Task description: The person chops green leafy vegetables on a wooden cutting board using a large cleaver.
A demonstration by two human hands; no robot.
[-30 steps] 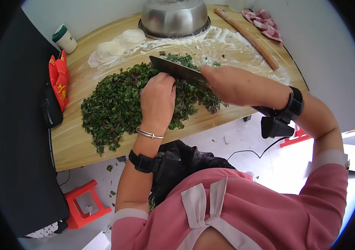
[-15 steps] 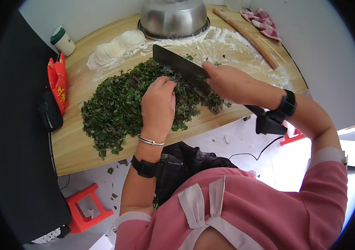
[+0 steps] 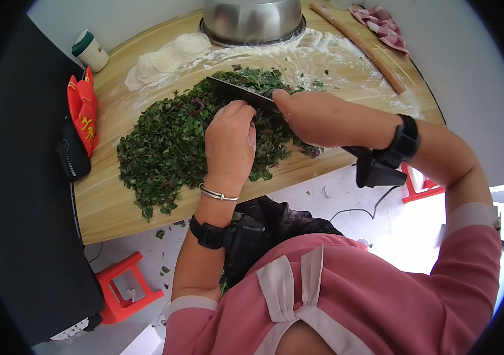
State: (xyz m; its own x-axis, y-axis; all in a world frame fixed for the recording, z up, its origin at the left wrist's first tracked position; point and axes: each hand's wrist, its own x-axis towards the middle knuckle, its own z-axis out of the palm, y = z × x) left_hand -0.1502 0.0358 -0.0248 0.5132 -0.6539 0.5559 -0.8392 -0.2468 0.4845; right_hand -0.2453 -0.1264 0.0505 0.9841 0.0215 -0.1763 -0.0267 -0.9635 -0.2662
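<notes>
A heap of chopped dark green leaves [image 3: 166, 139] with purplish bits spreads over the wooden board [image 3: 104, 222]. My right hand [image 3: 320, 119] is wrapped round the handle of a dark, broad-bladed cleaver [image 3: 241, 93], whose blade stands down among the leaves. Close beside the blade, my left hand [image 3: 229, 139] rests on the heap with its fingers curled and pressed into the leaves. The cleaver's lower edge and my left fingertips are partly hidden.
Behind the heap lie floured rounds of dough [image 3: 169, 62] and a steel basin [image 3: 253, 22]. A rolling pin [image 3: 361, 50] and a checked cloth [image 3: 382, 28] are at the back right. A lidded cup [image 3: 91, 52] and a red packet [image 3: 83, 109] stand left. Red stools [image 3: 123, 296] are below.
My right hand has brought the cleaver down and slightly left, so the blade sits lower in the leaves. My left hand stays on the heap. The view has shifted slightly.
</notes>
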